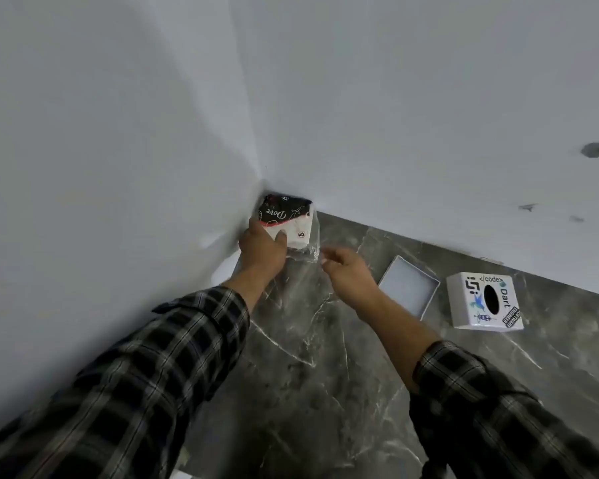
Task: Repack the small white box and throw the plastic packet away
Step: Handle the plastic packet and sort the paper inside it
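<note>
In the far corner where two walls meet, my left hand [261, 248] grips a black, red and white packet [286, 216] printed "Dove", which sits inside a clear plastic packet [308, 248]. My right hand [348, 271] hovers just right of the clear plastic, fingers loosely curled near its lower edge; I cannot tell whether they touch it. An open white box tray [408, 288] lies empty on the dark marble counter [308, 357], to the right of my right hand. Further right stands a white box lid [483, 300] covered in stickers, with a dark oval hole.
White walls [118, 133] close off the left and far sides of the counter. A few dark marks [594, 149] dot the far wall at the right. Both my forearms wear checked sleeves.
</note>
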